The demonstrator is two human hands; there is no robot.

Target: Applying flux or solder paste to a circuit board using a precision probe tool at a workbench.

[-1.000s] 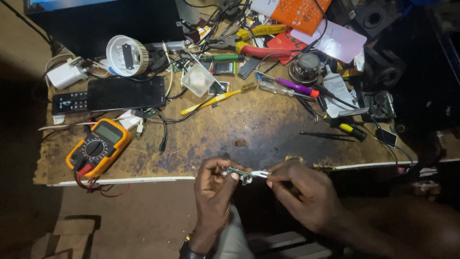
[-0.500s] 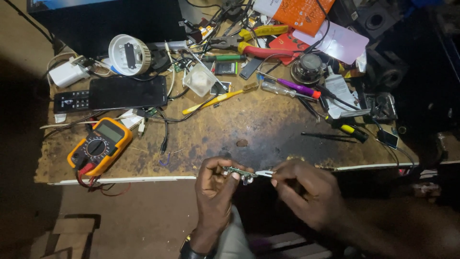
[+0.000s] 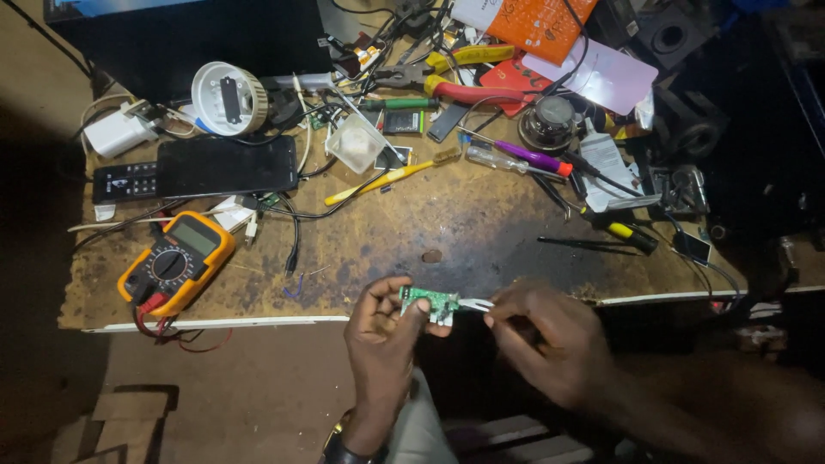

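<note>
left hand pinching circuit board — right hand, tweezers

Both hands at near edge of tabletop — left hand and right hand side by side, small circuit board between them, tweezers running from board to right hand. Multimeter on tabletop far left of hands. Behind it, phone lying flat, remote control at its left end. Round lamp housing behind phone. Toothbrush mid-table; pliers behind it. Screwdriver right of toothbrush — small speaker just behind.
</note>
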